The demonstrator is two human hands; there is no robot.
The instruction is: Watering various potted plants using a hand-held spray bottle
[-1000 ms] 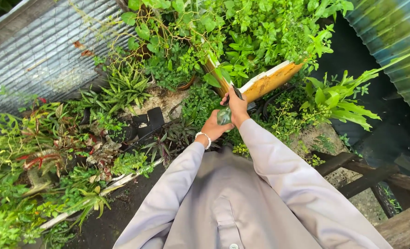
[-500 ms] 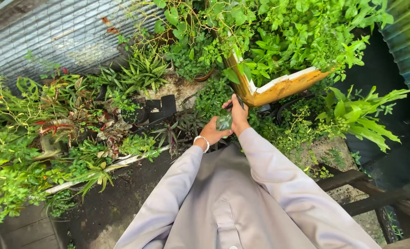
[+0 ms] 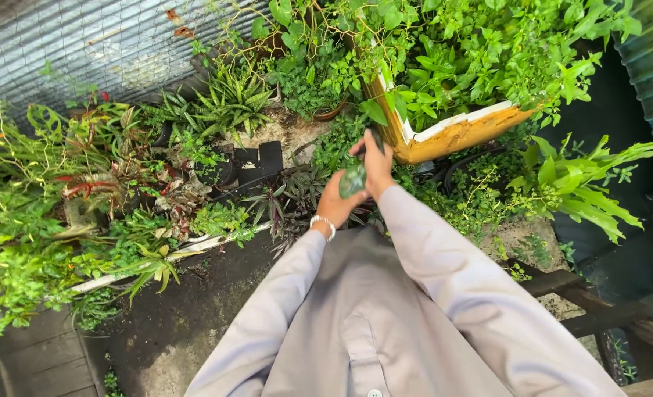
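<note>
Clear greenish glass, a small bottle (image 3: 355, 179), sits between both hands out in front of the chest. The left hand (image 3: 335, 200) cups it from below, fingers wrapped around it; the right hand (image 3: 378, 165) closes over its top. Just beyond, the yellow planter box (image 3: 458, 136) juts its corner toward the knuckles, leaves crowding in. Bare dark ground (image 3: 187, 309) lies open near left; wooden slats (image 3: 598, 316) edge the near right.
</note>
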